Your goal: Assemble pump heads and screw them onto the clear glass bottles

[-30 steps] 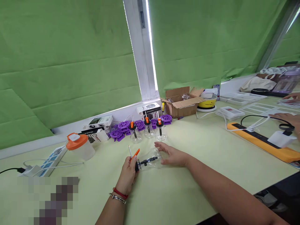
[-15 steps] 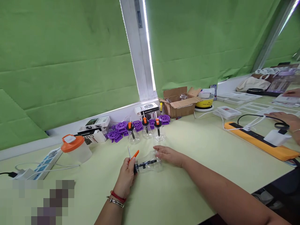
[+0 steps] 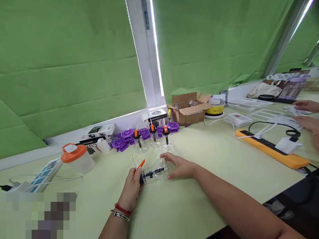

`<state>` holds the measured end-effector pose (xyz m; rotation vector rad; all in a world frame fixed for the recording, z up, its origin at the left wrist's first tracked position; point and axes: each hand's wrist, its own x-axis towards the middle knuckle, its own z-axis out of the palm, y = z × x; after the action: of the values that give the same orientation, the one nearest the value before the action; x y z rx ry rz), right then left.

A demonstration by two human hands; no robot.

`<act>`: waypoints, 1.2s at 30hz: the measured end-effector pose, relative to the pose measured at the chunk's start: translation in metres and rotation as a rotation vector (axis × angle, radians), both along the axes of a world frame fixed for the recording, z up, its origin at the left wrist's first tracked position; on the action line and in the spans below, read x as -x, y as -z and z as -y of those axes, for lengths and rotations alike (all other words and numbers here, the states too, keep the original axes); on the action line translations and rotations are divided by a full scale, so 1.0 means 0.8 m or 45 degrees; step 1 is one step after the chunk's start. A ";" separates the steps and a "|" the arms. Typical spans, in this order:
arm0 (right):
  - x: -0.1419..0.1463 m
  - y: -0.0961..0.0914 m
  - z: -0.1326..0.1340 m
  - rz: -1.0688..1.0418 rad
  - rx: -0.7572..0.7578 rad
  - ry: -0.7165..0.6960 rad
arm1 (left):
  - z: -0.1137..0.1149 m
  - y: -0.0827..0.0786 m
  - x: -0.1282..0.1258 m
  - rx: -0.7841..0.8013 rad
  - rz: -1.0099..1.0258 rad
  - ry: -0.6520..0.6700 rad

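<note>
My left hand (image 3: 134, 185) is closed around the black cap of a clear flask-shaped bottle (image 3: 157, 168) that lies on its side just above the table. A thin metal tube (image 3: 135, 162) and an orange lever (image 3: 141, 164) stick up from the cap by my thumb. Inside the bottle runs a black stem (image 3: 156, 172). My right hand (image 3: 181, 166) cups the wide base, with fingers on the far edge and thumb on the near one. Behind stand three similar bottles (image 3: 167, 145) with black caps and orange levers.
Purple plastic parts (image 3: 127, 134), printed boxes (image 3: 101, 131) and an open cardboard box (image 3: 190, 114) line the wall. At left are an orange-lidded container (image 3: 78, 159) and a white power strip (image 3: 47, 174). An orange power strip (image 3: 272, 149) and another person's hands (image 3: 307, 121) are at right.
My right thumb has come into sight at the near side of the bottle's base, its hand now cupping the base. The whole view has shifted slightly. The other person's hands have moved over the papers.
</note>
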<state>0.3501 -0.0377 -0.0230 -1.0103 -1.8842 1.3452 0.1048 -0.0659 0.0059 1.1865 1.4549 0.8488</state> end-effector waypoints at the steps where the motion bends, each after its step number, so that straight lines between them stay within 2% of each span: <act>1: 0.001 -0.001 0.000 0.001 0.016 0.012 | 0.000 0.000 0.000 0.001 0.013 -0.006; 6: 0.004 -0.005 -0.003 0.022 0.028 0.041 | 0.000 -0.001 -0.001 0.043 0.056 -0.031; 12: 0.011 -0.011 -0.003 0.071 -0.067 0.014 | -0.001 0.002 0.000 -0.001 -0.058 0.016; 18: 0.004 -0.009 0.003 -0.012 0.021 0.042 | -0.003 0.001 0.002 0.046 0.028 -0.006; 21: 0.001 -0.006 0.004 -0.011 -0.012 0.016 | -0.003 0.000 0.001 0.059 0.031 0.000; 24: 0.002 -0.005 0.003 0.012 -0.020 0.063 | -0.003 0.001 0.001 0.047 0.022 0.001; 30: 0.009 -0.010 -0.003 0.037 0.005 0.074 | 0.000 0.003 -0.001 -0.055 -0.059 0.007; 36: 0.014 -0.012 -0.001 0.080 -0.002 0.095 | 0.000 0.001 -0.001 0.003 0.013 0.002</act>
<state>0.3392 -0.0368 -0.0132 -1.1234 -1.8737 1.2829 0.1060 -0.0657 0.0049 1.1799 1.4458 0.8510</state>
